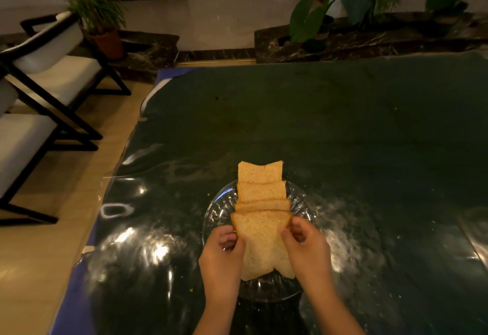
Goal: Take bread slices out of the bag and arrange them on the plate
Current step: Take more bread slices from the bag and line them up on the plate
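While both hands pinched the nearest slice point(260, 239) by its side edges, the job at that point was plainly one of placement rather than fetching. The left hand point(223, 258) gripped the slice's left edge with thumb on top and fingers curled beneath; the right hand point(306, 250) held the right edge near the upper corner in the same way. Neither hand was empty or loose.

The slice lay over the near half of the glass plate point(214, 213), which sat toward the near edge of the bench point(369, 136), left of its middle. Three more slices point(260, 189) ran away from it in an overlapping row, the farthest one jutting past the plate's far rim. No bag showed anywhere in view.

To finish the step well, I judged the slice should be lowered flat with its far edge lapping over the slice behind, matching the others' overlap and staying in line with the row. Soft bread dents easily, so a light pinch and an even release from both sides seemed wise. Its near corners looked close to the plate's near rim, so sliding it slightly farther on might have stopped it overhanging.
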Demonstrator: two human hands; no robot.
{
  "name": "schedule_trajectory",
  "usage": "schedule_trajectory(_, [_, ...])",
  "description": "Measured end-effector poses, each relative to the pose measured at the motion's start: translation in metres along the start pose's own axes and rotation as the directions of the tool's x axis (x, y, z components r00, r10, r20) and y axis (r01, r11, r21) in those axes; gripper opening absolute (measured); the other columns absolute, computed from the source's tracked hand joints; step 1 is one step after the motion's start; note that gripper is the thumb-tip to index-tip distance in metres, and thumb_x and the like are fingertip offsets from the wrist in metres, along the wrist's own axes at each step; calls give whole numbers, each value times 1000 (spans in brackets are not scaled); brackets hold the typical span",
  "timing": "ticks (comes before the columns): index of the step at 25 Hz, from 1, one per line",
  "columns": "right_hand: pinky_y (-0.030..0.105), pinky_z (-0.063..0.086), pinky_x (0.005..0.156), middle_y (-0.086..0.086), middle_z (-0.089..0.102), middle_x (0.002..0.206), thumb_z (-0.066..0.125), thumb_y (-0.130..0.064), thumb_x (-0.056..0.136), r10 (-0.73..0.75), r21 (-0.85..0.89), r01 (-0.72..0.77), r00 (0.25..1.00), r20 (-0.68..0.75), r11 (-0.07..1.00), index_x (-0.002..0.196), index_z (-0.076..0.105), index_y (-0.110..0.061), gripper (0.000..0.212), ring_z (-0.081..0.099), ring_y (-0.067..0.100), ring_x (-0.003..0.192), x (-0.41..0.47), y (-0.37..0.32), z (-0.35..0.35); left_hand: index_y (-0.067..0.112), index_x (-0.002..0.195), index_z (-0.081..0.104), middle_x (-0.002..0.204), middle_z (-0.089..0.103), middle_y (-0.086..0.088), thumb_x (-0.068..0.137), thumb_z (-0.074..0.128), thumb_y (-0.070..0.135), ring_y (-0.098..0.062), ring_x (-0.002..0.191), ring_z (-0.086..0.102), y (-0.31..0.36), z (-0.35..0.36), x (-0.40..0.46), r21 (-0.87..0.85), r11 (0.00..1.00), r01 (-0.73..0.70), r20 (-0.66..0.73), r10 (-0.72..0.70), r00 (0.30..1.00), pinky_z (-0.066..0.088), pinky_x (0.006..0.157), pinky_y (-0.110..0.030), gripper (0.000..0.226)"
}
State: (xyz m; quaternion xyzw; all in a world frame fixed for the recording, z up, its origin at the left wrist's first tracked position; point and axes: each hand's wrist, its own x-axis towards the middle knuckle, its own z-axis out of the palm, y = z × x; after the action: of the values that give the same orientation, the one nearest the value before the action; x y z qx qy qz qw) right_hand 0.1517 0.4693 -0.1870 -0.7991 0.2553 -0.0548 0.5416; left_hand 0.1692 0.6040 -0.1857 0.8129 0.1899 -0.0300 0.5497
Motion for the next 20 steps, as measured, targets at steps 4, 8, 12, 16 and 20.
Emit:
schedule_trajectory(4, [23,48,64,-12,70,77,68,-20,78,96,129,-95,995,-7,987,95,65,-29,19,64,3,76,-5,7,-11,30,80,64,79,68,9,74,73,13,-5,74,64,1,-10,-4,-31,999,7,71,-4,997,47,63,-16,20])
schedule_trajectory(8, [30,52,65,-6,71,78,69,-21,78,155,63,-156,988,27,986,99,62,-23,23,66,8,74,-7,15,-11,28,83,67,75,66,14,75,71,12,2,70,62,-5,-15,-7,22,1000,-13,99,11,995,43,58,-12,18])
schedule_trajectory(12, [21,45,58,-12,66,72,69,-21,77,99,-97,-98,995,1,990,100,64,-25,24,62,3,69,-7,24,-7,22,90,70,75,65,15,77,70,12,2,71,62,-14,-10,-5,79,997,-17,111,8,994,42,58,-11,16])
schedule_trajectory(16, [14,38,57,-2,63,88,68,-24,77,-16,-303,7,999,-29,953,105,64,-21,28,56,8,72,-6,29,-4,19,95,70,75,64,18,76,71,11,2,70,61,-21,-7,-6,139,988,-70,85,59,995,40,58,-9,21])
schedule_trajectory(20, [30,47,88,6,55,125,63,-26,82,-56,-285,52,998,-8,957,130,49,-15,52,56,18,107,-6,30,-5,21,131,49,124,57,5,87,58,24,-10,106,57,-24,-4,1,72,995,-63,118,54,992,48,89,-26,45])
